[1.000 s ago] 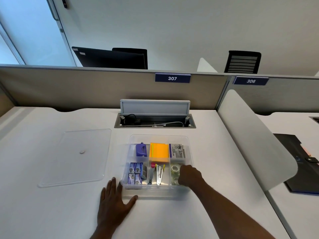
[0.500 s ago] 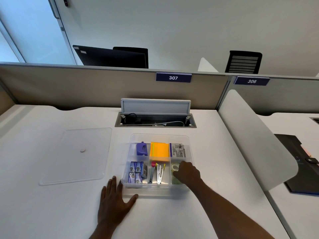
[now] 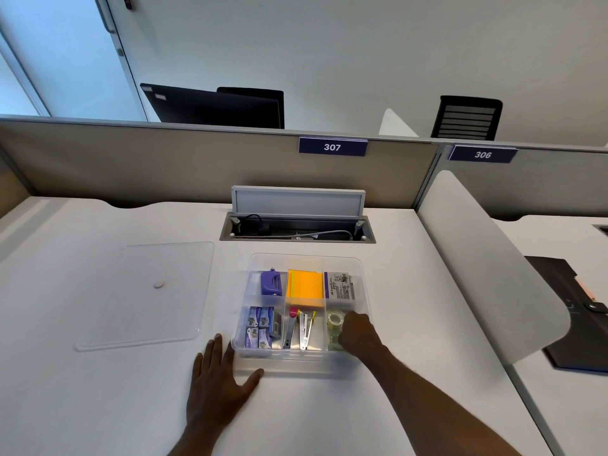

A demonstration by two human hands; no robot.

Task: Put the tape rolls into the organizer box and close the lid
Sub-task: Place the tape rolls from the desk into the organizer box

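The organizer box (image 3: 301, 363) sits open on the desk (image 3: 98, 390), near its front edge and roughly at its middle. The tape rolls (image 3: 335, 319) lie in the box's near right compartment; at least two clear rolls show there, one behind the other, the nearer one partly hidden.

The right hand (image 3: 357, 332) reaches down into that same compartment with its fingers curled over the nearer roll. Whether it grips the roll or merely rests on it cannot be told from here. The left hand (image 3: 218, 380) lies flat on the desk with fingers spread, its fingertips and thumb against the box's near left corner, steadying it.

The lid (image 3: 144, 294) lies flat toward the left side of the desk, well apart from the box, with its small knob up.

Judgement: the seating of the rolls is nearly finished. To do it well, each roll should be pressed down flat below the rim so nothing stands proud, and the hand drawn out straight upward without snagging the dividers. The left hand should hold the box until then. The lid is then best fetched by its edges, squared over the corners, and pressed evenly.
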